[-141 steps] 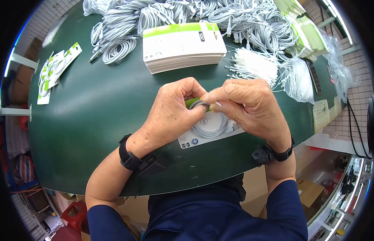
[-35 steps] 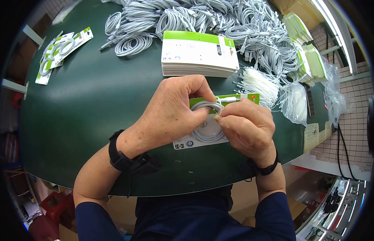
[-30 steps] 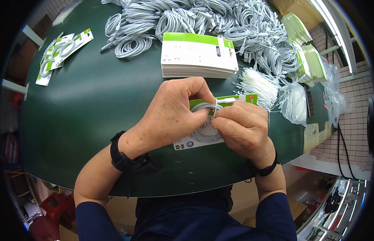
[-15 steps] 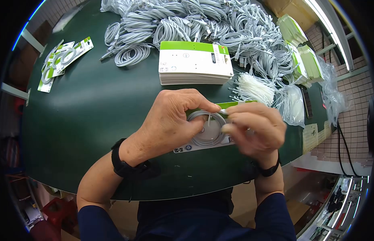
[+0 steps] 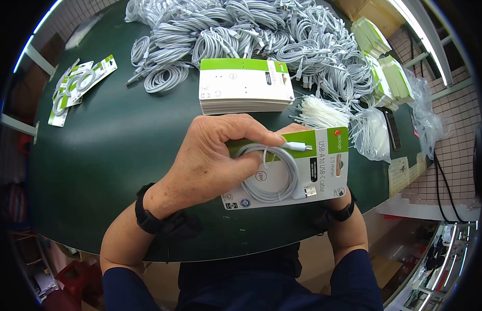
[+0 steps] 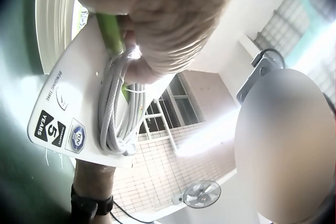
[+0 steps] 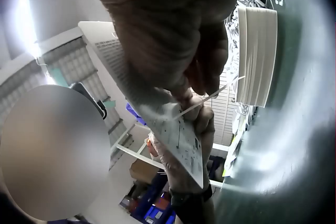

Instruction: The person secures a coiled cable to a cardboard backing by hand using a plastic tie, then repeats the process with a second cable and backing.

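A white-and-green packaging card (image 5: 324, 171) with a coiled white USB cable (image 5: 269, 176) on its face is held up over the green table (image 5: 111, 150). My left hand (image 5: 261, 150) grips the card's left end, thumb pressing the coil and fingers curled over the green top edge. My right hand (image 7: 199, 77) is behind the card, almost hidden in the head view. In the right wrist view its fingers curl at the card's back (image 7: 178, 129), where a thin white tie (image 7: 218, 91) sticks out. The left wrist view shows the coil (image 6: 113, 113) against the card (image 6: 63, 108).
A stack of blank cards (image 5: 245, 88) lies just beyond the hands. Behind it is a big heap of coiled cables (image 5: 261, 36). A bundle of white ties (image 5: 321, 111) and a plastic bag (image 5: 375, 135) lie right. Finished cards (image 5: 75, 85) lie far left.
My right hand left the front of the coil and went behind the card. The card rose off the table, and its printed right end now shows.
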Demonstrator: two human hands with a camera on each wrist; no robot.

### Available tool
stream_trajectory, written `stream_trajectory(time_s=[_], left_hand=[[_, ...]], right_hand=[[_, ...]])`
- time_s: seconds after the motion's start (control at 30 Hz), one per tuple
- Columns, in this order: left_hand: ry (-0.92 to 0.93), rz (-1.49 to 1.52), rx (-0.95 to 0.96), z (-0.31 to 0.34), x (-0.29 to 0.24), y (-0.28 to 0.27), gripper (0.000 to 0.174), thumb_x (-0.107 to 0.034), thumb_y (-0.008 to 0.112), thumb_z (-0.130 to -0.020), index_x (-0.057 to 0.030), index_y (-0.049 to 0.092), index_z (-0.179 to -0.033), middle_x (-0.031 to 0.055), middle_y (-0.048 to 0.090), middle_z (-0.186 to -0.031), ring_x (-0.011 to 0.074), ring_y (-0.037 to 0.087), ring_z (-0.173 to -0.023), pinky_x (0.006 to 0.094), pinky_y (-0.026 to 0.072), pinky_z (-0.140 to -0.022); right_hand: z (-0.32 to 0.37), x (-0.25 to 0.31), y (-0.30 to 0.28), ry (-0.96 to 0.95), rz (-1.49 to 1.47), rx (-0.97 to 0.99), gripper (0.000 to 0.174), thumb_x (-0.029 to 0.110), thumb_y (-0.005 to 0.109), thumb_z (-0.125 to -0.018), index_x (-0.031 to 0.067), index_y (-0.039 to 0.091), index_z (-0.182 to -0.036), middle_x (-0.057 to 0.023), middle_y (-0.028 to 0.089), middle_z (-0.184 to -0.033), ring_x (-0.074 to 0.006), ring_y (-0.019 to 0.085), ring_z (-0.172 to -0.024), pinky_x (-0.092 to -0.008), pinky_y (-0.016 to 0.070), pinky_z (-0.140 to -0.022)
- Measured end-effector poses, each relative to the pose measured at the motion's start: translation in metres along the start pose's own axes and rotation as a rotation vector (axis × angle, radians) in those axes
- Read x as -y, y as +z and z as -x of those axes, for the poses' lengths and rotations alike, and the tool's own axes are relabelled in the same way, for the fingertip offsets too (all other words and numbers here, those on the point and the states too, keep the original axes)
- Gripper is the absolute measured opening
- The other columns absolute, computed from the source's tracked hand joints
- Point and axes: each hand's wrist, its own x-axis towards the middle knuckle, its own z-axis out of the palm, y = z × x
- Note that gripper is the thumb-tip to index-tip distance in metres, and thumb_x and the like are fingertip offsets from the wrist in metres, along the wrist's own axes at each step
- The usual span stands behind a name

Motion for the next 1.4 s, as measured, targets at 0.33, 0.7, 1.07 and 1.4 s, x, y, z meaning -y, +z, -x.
stream_trajectory(time_s=[0.33,0.7,1.07,1.4], left_hand=[[0.001,-0.016,-0.011,-0.001,0.002,0.000,0.036,0.013,0.069,-0.081,-0.0020,0.081,-0.111,0.0109,0.079,-0.110,0.0147,0.074,-0.099,0.0289,0.0597,-0.089],[-0.023,-0.018,0.059,0.002,0.006,0.006,0.039,0.015,0.061,-0.078,-0.0012,0.080,-0.108,0.0101,0.078,-0.106,0.0146,0.075,-0.097,0.0280,0.0607,-0.086],[0.231,-0.325,0.178,0.003,0.009,0.010,0.042,0.012,0.068,-0.074,-0.0079,0.080,-0.110,0.0093,0.077,-0.098,0.0255,0.075,-0.085,0.0344,0.0591,-0.075],[0.396,-0.766,0.237,0.004,0.009,0.012,0.044,0.000,0.080,-0.074,-0.0157,0.079,-0.115,0.0028,0.073,-0.095,0.0250,0.068,-0.080,0.0371,0.0530,-0.073]], right_hand=[[0.024,-0.023,-0.013,0.249,-0.033,-0.067,0.098,0.067,0.069,-0.090,0.0053,0.041,-0.160,-0.0225,0.060,-0.148,-0.0315,0.069,-0.125,-0.0387,0.0646,-0.095],[-0.028,-0.008,-0.019,-0.404,0.681,0.195,0.039,0.025,0.090,-0.073,0.0056,0.072,-0.102,-0.0070,0.072,-0.092,-0.0187,0.071,-0.076,-0.0289,0.0532,-0.063],[-0.028,0.008,-0.013,-0.412,0.902,-0.095,0.012,-0.007,0.070,-0.076,0.0028,0.069,-0.082,-0.0042,0.064,-0.070,-0.0110,0.062,-0.057,-0.0256,0.0469,-0.053],[-0.029,0.002,-0.012,-0.404,0.905,-0.127,0.007,-0.003,0.069,-0.078,0.0026,0.066,-0.080,-0.0065,0.064,-0.068,-0.0156,0.061,-0.055,-0.0295,0.0474,-0.054]])
